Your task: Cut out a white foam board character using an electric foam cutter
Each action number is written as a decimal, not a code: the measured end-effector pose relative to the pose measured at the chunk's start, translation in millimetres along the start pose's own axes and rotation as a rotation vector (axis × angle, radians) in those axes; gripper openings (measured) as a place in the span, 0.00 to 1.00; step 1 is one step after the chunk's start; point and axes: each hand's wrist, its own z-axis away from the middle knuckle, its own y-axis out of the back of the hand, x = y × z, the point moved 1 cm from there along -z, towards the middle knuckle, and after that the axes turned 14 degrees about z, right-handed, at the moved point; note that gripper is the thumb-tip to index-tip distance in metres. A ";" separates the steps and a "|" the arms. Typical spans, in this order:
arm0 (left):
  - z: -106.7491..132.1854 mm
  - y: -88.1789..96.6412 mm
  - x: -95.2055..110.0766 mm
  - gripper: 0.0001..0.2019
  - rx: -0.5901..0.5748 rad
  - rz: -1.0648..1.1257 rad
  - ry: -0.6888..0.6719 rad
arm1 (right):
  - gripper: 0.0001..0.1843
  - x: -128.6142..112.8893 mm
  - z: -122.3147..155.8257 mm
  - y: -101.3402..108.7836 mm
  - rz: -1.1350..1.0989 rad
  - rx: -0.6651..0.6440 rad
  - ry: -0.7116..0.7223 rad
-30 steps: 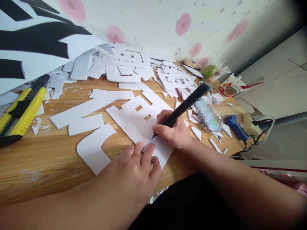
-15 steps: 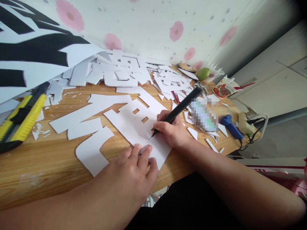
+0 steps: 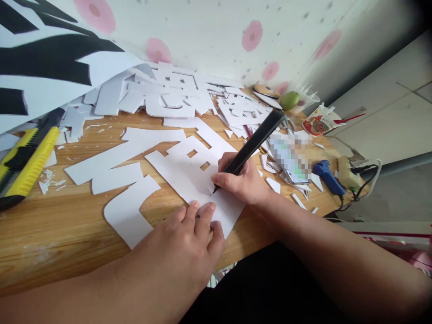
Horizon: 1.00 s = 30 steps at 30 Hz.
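My right hand (image 3: 241, 180) is wrapped round a black craft knife (image 3: 254, 139), held slanted like a pen. Its thin blade tip touches a white foam board piece (image 3: 189, 175) that has small rectangular holes cut in it. My left hand (image 3: 192, 238) lies on the near edge of this board, fingers spread and pressing down, just below the blade. To the left, other cut white pieces lie flat, among them a curved piece (image 3: 126, 213) near my left wrist and a long angled strip (image 3: 108, 157).
A yellow utility knife (image 3: 30, 166) is at the left. White offcuts (image 3: 168, 99) are heaped along the wall under a black-and-white sheet (image 3: 60, 58). A phone (image 3: 292, 159), blue tool (image 3: 327, 175), power strip (image 3: 349, 173), paper cup (image 3: 319, 120) and green fruit (image 3: 289, 101) stand rightward.
The view has shifted slightly. The knife tip stays at nearly the same place on the board, its handle a little more upright. My left hand keeps its place on the board.
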 end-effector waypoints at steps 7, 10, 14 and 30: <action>-0.9 -2.5 -3.7 0.22 -0.051 -0.045 -0.009 | 0.16 12.8 2.6 -4.8 -0.080 0.020 0.003; -1.0 -2.4 -5.4 0.24 -0.076 -0.035 0.005 | 0.16 16.9 6.7 -1.3 -0.238 0.122 0.036; -2.1 2.6 -5.3 0.23 -0.084 -0.015 0.012 | 0.16 13.2 21.4 4.2 -0.330 0.331 0.078; -8.1 6.9 -5.9 0.16 0.108 -0.093 -0.045 | 0.09 14.4 70.1 9.9 0.278 0.374 0.172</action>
